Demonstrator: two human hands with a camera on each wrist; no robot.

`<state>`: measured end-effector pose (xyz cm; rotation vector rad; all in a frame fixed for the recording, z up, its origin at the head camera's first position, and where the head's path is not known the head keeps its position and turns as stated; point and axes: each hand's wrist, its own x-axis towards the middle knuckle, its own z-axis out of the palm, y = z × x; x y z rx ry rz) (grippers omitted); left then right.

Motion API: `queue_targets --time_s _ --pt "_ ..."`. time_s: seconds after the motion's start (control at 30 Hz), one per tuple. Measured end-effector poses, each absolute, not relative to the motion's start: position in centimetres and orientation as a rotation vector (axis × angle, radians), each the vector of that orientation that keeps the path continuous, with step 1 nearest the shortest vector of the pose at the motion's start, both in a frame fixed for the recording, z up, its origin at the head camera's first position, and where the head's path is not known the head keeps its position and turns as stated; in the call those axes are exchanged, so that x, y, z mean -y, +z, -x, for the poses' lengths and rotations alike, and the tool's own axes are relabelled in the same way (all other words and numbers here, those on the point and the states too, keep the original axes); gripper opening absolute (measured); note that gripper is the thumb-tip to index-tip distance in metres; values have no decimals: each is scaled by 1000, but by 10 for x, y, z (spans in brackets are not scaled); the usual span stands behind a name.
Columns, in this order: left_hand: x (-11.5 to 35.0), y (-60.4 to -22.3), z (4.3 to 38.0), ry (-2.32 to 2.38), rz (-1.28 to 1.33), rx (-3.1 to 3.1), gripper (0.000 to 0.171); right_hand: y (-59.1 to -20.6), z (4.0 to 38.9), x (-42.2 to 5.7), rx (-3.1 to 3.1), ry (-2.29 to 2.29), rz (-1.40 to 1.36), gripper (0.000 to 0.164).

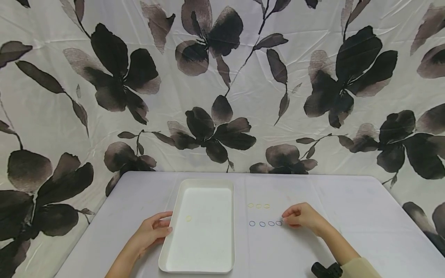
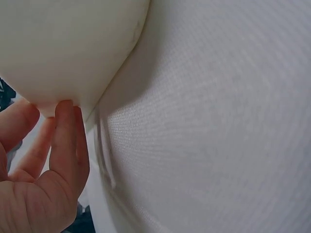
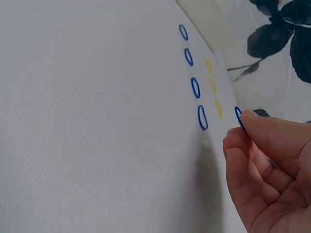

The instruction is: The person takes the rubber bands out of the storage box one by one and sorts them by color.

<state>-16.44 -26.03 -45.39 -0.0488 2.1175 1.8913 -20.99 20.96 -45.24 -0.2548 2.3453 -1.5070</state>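
Note:
In the head view, my left hand [image 1: 149, 234] holds the left edge of a white rectangular tray [image 1: 231, 227]. Close up in the left wrist view, its fingertips rest on the tray's outer wall [image 2: 73, 48]. A single thin yellow ring [image 1: 189, 219] lies inside the tray. Over on the right, my right hand [image 1: 306, 218] pinches a small blue ring [image 3: 239, 116] between thumb and fingertips, off the cloth. Beside that hand runs a row of several blue rings [image 1: 262, 224]. Behind them is a row of three yellow rings [image 1: 259, 206].
A white cloth [image 1: 347, 208] covers the table. Behind its far edge hangs a floral curtain [image 1: 271, 92]. A black device [image 1: 326, 270] sits at my right wrist, beside a pale sleeve [image 1: 359, 267].

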Motion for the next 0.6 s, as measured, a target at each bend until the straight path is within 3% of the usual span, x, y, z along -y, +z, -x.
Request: queue_targets --time_s 0.6 --pt "262 -456 166 1901 36 -2086 65 -467 208 -214 -2437 -1423 214 13"
